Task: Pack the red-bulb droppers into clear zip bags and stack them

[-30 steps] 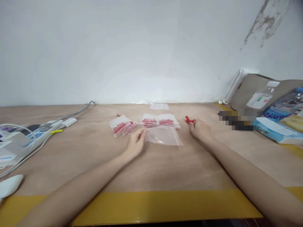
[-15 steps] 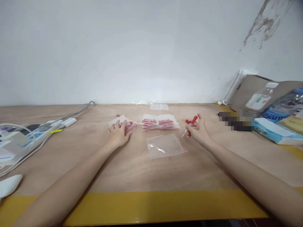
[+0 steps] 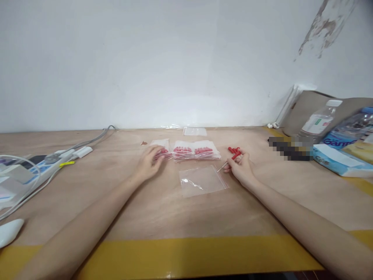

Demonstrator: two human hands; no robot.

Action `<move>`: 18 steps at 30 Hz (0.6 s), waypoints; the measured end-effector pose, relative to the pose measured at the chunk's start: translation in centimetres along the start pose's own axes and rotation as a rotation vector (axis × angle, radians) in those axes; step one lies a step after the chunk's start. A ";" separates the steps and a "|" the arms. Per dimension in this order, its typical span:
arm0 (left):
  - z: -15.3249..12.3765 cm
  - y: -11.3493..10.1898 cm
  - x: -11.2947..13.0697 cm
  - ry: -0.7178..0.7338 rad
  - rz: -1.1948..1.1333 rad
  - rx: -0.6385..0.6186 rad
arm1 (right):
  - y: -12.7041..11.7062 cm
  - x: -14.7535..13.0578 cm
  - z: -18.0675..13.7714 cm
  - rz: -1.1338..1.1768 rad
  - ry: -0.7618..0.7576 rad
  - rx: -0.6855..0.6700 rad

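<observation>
Brown tabletop point(image 3: 163, 210), pale wall point(image 3: 175, 66) beyond both hands | Left hand point(image 3: 147, 163) curves loosely against left packet stack point(image 3: 167, 154), grip not determinable | Right hand point(image 3: 241, 167) pinches red-ended slender item point(image 3: 236, 154) | Clear bag point(image 3: 201, 181) lies flat between hands | Centre packet stack point(image 3: 196, 149) sits between hands, beyond bag | Power strip point(image 3: 39, 166) left of left hand

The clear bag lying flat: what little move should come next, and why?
Maybe the left hand should leave the red-filled bags and steady the clear bag. Nothing red shows inside that bag, and the right hand holds a red-handled tool, its thin tip close to the bag's red-lined edge.
</observation>
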State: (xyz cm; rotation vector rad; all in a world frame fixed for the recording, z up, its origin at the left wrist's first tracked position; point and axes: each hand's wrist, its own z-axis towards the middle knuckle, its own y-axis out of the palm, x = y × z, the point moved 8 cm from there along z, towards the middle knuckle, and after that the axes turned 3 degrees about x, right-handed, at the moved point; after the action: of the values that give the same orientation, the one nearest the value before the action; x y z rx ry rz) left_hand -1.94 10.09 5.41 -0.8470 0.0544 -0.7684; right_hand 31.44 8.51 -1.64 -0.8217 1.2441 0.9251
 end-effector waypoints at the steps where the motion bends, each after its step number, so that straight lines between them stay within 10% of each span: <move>1: -0.3 0.3 2.2 0.018 -0.059 -0.011 | -0.1 0.0 0.0 -0.003 -0.011 0.003; 7: -3.4 5.6 10.4 0.107 -0.206 -0.508 | -0.5 0.1 0.0 -0.040 -0.016 -0.005; 18: -3.8 6.2 9.7 0.099 -0.218 -0.553 | -0.8 -0.4 -0.2 -0.061 -0.030 -0.019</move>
State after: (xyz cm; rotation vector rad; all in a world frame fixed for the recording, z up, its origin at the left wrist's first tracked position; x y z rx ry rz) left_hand 7.58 4.07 0.93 -1.3538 0.2760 -1.0204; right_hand 32.03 7.94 -1.26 -0.8538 1.1792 0.8982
